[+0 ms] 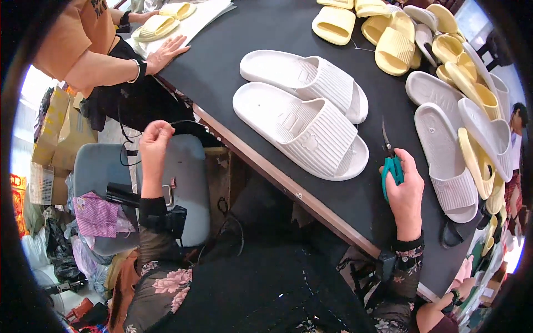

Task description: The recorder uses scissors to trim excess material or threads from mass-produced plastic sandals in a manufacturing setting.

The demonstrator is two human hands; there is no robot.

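My right hand (407,194) rests on the black table (233,50) and grips small teal-handled snips (390,161), blades pointing away from me. Just left of it lie two white ribbed slide sandals (302,130), side by side, the farther one (305,77) behind the nearer. My left hand (154,141) is off the table's left edge, above a grey chair, fingers pinched together as if on a thin thread; I cannot make out what it holds.
A pile of white and pale yellow sandals (449,83) covers the table's right and far side. Another person in an orange top has a hand (166,53) on white sheets at the far left, by yellow sandals (161,22). A grey chair (183,183) with pink cloth stands left.
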